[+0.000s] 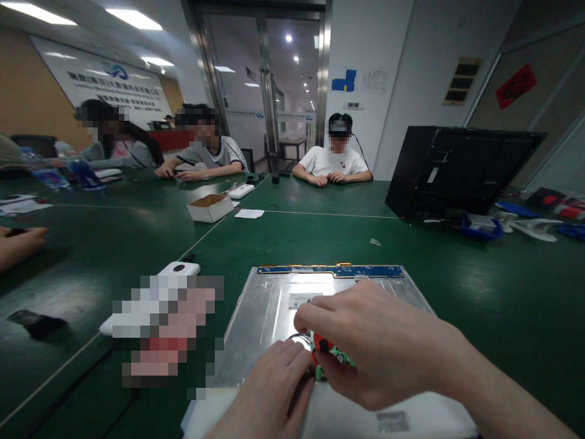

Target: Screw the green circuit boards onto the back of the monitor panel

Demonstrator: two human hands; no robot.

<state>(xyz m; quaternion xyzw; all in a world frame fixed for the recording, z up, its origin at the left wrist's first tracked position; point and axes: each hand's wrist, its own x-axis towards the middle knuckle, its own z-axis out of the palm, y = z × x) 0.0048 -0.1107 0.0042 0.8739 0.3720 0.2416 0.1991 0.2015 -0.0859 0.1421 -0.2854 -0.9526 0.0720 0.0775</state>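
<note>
A silver metal-backed display panel [256, 305] lies on the table before me, with a blue circuit strip [320, 271] along its far edge. On its near part sits a small green circuit board [340, 355], mostly covered by my hands. My right hand [365, 341] is closed around a screwdriver with a red-and-black handle [322, 342]; its tip is hidden. Close beside it, my left hand [278, 381] rests at the board's left side, fingers bent and pressed together. What those fingertips pinch is hidden. Dark wires [299, 336] show just beyond them.
Left of the panel lies a white power bank [178, 271], partly blurred out, and a black object [36, 323]. Farther off stand a small open box [210, 207] and a black monitor [461, 171]. A blue tray [481, 227] holds parts. Several people sit around the green table [329, 238].
</note>
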